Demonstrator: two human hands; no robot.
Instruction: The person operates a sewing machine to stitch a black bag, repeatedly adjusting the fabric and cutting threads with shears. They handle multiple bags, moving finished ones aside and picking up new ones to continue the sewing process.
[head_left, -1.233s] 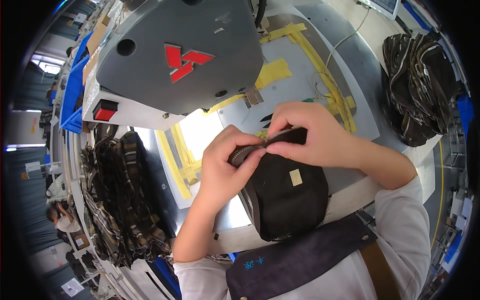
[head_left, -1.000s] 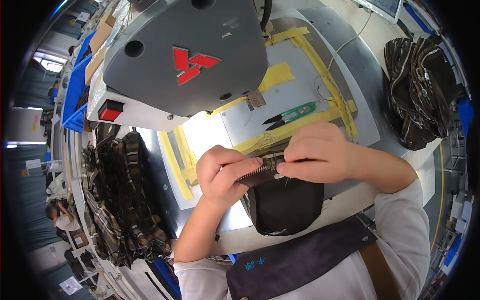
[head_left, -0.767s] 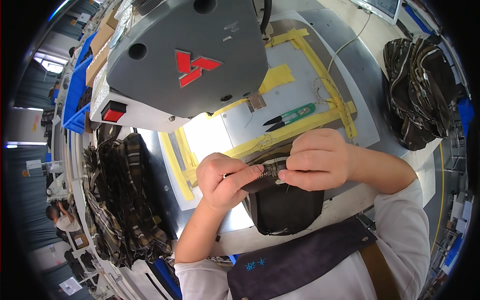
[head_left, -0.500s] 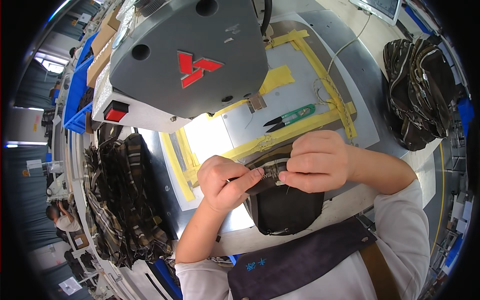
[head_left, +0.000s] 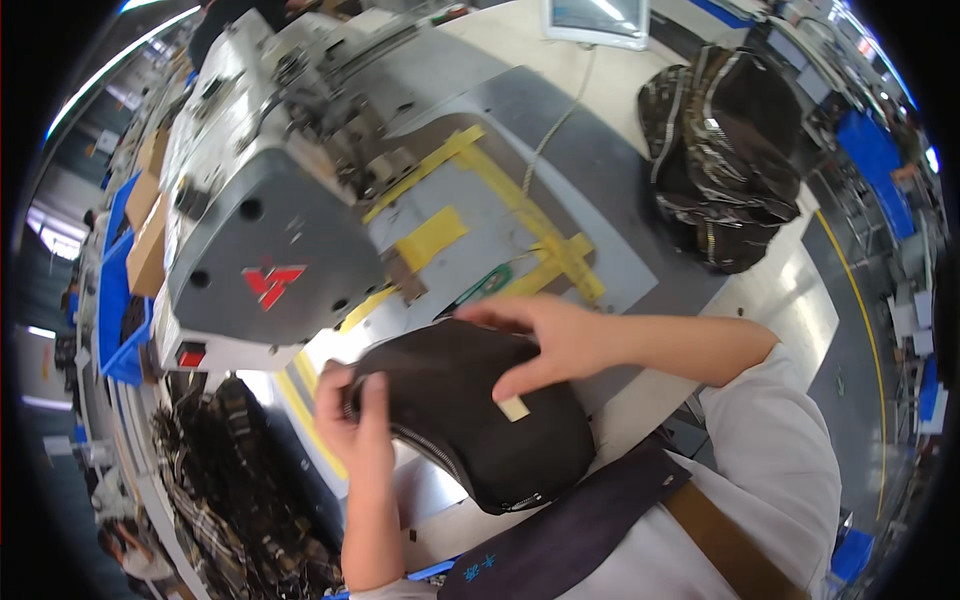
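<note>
A dark brown, rounded fabric piece (head_left: 480,400) with a metal zipper along its edge lies in front of me, its broad face up. Its left end is in my left hand (head_left: 350,410), thumb on the near side and fingers curled round the edge. Over its right part is my right hand (head_left: 545,345), thumb and fingers spread apart. The thumb tip is by a small cream tag (head_left: 514,408) on the fabric; whether it presses there I cannot tell. Just beyond my right fingers are green-handled thread snips (head_left: 485,284), partly hidden.
A grey sewing machine head (head_left: 280,250) stands at left, beside a plate edged with yellow tape (head_left: 520,205). Plaid fabric pieces (head_left: 235,490) hang in a heap at lower left. A stack of dark zippered pieces (head_left: 725,155) lies at far right. Blue bins (head_left: 120,340) line the left.
The fabric piece has been turned and spread broad face up. My right hand has opened and lifted off the zipper edge; my left has shifted left along the piece. The view has swung right.
</note>
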